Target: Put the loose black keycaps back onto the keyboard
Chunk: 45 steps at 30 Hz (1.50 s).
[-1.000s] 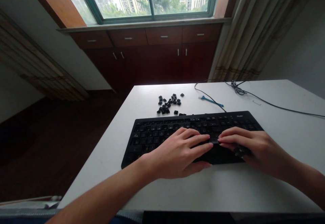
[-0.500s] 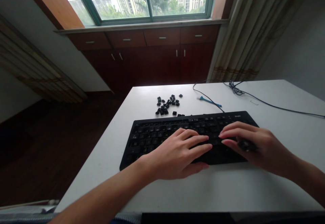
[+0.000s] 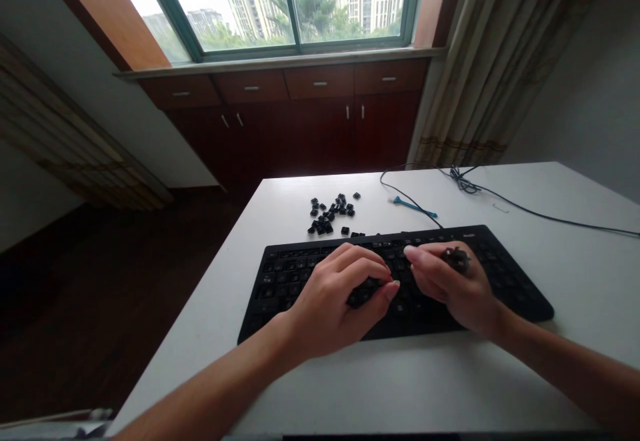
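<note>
A black keyboard (image 3: 523,287) lies across the white table, its left part showing gaps where caps are off. My left hand (image 3: 333,301) is over its middle, thumb and fingertips brought together in a pinch; whether a small piece sits between them I cannot make out. Just to the right, my right hand (image 3: 450,281) is closed over the keys, its thumb and index fingertip pointing toward the upper middle rows. From its grip sticks out the end of a dark tool (image 3: 456,259), the rest hidden by the fingers. Several loose black keycaps (image 3: 325,226) are scattered behind the keyboard.
Behind the keyboard lies a slim blue tool (image 3: 415,207), partly crossed by the black cable (image 3: 530,206). A small thin bent wire (image 3: 500,208) is on the table (image 3: 350,394) at right. Cabinets (image 3: 320,127) stand beyond the far edge.
My right hand has moved left across the keyboard, uncovering its right end, and still holds the dark tool. My left hand's stretched fingers have curled into a pinch. The view has shifted slightly.
</note>
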Each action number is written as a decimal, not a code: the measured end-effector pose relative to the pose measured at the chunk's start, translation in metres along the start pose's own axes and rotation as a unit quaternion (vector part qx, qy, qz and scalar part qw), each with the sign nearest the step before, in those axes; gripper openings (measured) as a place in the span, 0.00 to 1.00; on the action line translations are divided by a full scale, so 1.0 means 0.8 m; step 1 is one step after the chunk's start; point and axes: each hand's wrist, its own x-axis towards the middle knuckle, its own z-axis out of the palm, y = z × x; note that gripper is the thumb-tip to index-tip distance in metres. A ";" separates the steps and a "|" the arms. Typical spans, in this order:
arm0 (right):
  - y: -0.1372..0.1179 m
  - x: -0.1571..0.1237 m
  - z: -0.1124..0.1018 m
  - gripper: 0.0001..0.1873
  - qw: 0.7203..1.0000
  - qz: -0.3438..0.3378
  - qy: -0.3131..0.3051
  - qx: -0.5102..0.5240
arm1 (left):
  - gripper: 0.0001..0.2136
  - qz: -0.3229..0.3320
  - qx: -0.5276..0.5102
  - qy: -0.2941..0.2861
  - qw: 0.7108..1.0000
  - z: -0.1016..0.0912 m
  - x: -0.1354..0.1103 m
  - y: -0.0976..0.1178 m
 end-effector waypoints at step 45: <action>-0.006 0.020 -0.018 0.30 0.989 0.040 -0.027 -0.139 | 0.05 -0.105 0.049 -0.008 0.993 -0.023 0.004 -0.028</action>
